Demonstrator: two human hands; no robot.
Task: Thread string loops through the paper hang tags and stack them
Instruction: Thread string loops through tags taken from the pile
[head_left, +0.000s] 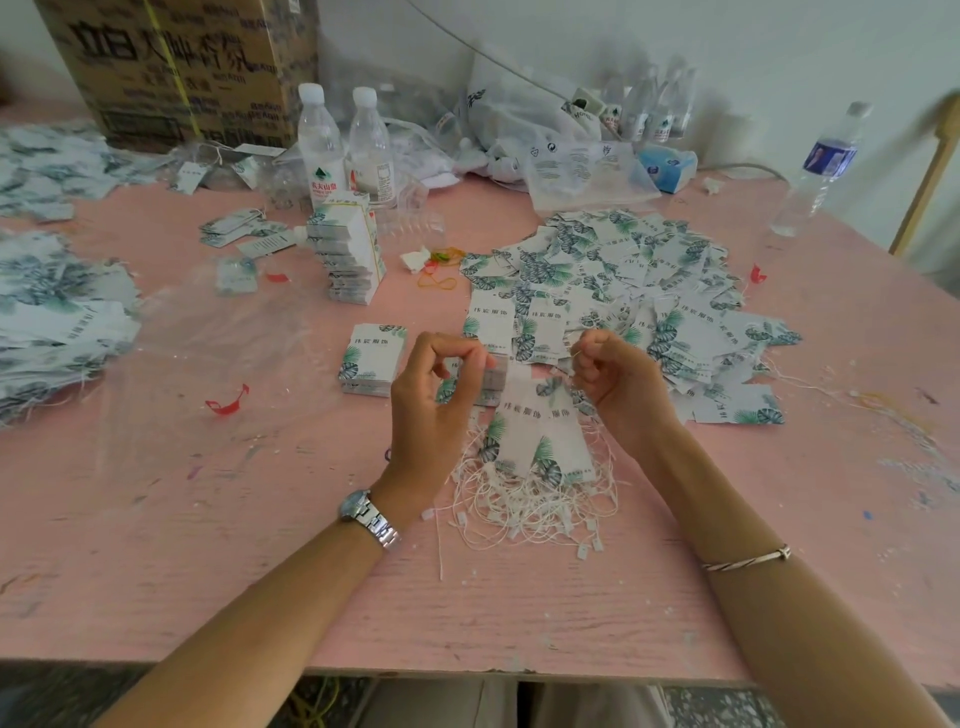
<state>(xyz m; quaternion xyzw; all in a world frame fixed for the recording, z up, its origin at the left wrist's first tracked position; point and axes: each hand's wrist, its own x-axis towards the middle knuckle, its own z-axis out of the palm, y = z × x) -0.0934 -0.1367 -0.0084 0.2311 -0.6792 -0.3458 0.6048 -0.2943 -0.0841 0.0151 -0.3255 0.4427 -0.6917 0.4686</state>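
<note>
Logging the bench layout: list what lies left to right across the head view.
Tag heap at the left edge → red scrap → neat tag stack → left hand → hang tags → right hand → blue-labelled bottle.

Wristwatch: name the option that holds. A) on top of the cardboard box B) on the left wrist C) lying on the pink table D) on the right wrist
B: the silver wristwatch is strapped round the left wrist; the right forearm bears only a thin bangle.
</note>
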